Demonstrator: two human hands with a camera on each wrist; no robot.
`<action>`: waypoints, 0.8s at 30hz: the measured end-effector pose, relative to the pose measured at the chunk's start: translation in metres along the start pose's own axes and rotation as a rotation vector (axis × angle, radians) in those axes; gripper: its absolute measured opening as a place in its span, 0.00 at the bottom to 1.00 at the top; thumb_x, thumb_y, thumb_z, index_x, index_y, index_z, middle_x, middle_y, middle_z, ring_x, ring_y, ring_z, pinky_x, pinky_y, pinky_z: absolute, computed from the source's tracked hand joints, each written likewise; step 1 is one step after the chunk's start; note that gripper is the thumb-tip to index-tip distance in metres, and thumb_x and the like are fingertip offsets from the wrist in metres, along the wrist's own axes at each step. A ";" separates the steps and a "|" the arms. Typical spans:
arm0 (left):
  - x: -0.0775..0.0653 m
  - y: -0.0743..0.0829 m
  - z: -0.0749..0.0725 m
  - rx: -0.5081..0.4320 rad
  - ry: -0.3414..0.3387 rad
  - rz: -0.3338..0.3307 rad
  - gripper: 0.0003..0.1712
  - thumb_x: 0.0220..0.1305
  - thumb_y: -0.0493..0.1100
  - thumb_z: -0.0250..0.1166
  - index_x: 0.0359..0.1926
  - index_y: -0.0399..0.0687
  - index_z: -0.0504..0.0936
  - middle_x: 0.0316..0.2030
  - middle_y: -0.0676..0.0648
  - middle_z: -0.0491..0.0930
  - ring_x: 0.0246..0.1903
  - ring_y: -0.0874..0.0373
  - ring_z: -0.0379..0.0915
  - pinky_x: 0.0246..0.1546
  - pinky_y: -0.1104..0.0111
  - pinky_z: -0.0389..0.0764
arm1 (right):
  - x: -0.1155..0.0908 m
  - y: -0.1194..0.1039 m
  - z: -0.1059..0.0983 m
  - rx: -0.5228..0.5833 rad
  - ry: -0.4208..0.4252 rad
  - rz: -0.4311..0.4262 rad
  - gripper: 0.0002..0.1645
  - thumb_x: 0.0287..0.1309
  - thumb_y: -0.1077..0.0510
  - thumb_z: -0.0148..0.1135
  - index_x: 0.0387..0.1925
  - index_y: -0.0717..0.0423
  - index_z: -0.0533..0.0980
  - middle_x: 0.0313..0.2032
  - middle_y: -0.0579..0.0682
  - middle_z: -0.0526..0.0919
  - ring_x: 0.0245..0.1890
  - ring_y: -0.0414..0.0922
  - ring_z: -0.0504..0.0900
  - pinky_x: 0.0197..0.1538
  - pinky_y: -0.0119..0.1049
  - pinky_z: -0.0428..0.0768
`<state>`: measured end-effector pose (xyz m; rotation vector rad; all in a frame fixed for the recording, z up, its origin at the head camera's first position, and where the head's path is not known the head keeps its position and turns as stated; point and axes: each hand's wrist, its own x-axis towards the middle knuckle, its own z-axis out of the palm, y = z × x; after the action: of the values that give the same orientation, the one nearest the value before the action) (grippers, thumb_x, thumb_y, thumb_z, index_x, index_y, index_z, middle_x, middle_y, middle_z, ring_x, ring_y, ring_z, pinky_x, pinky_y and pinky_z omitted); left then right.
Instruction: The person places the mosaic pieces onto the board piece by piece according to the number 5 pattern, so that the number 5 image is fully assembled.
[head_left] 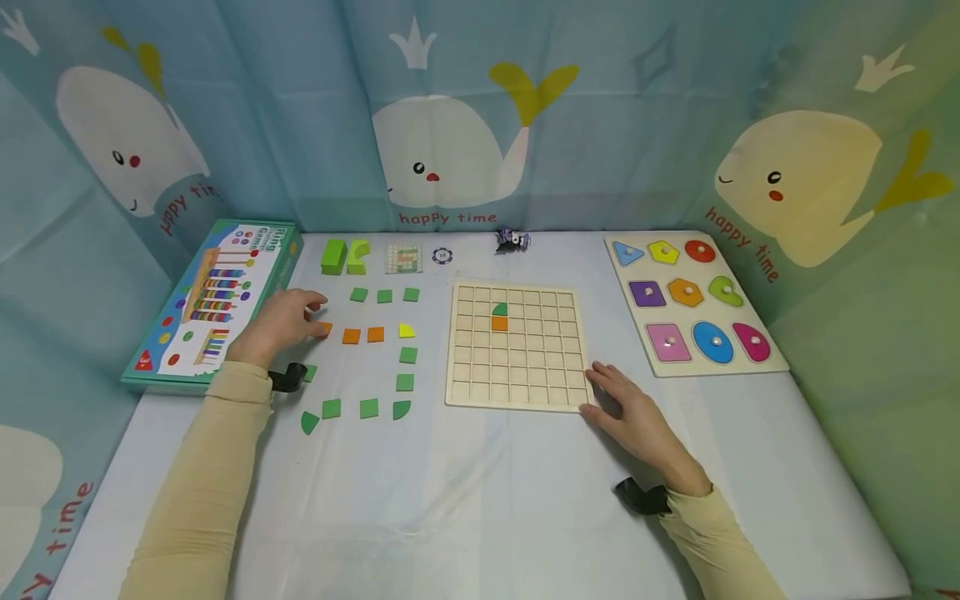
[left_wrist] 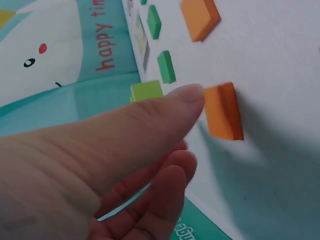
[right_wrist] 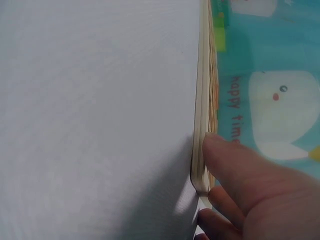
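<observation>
At the left of the head view, my left hand (head_left: 281, 321) hovers by an orange square tile (left_wrist: 222, 111). Its thumb tip is at the tile's edge, while the other fingers are bent and apart from it. Two more orange tiles (head_left: 351, 336) and a yellow quarter-round tile (head_left: 406, 331) lie to the right in the same row. My right hand (head_left: 630, 417) rests at the near right corner of a wooden grid board (head_left: 517, 367), thumb on the near edge and fingers along the right side. A green quarter-round tile (head_left: 500, 309) and an orange square (head_left: 499, 323) sit in the board's cells.
Several green tiles (head_left: 369, 407) lie left of the board. A ring game box (head_left: 217, 292) stands beside my left arm. Green blocks (head_left: 333, 257), a pattern card (head_left: 404, 259), a round chip (head_left: 442, 256) and a dark small toy (head_left: 513, 241) are behind. A knobbed shape puzzle (head_left: 693, 304) lies right.
</observation>
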<state>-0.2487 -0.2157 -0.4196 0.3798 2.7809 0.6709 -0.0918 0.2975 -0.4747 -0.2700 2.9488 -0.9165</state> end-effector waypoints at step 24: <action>0.000 -0.008 0.006 0.045 -0.024 -0.060 0.14 0.59 0.35 0.71 0.45 0.31 0.81 0.41 0.35 0.78 0.39 0.42 0.70 0.44 0.51 0.74 | 0.000 0.000 0.000 0.008 0.005 -0.005 0.40 0.60 0.51 0.68 0.67 0.66 0.66 0.69 0.63 0.62 0.70 0.62 0.53 0.66 0.61 0.57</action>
<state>-0.2490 -0.2202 -0.4284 0.3105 2.7762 0.5868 -0.0918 0.2975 -0.4746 -0.2759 2.9500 -0.9305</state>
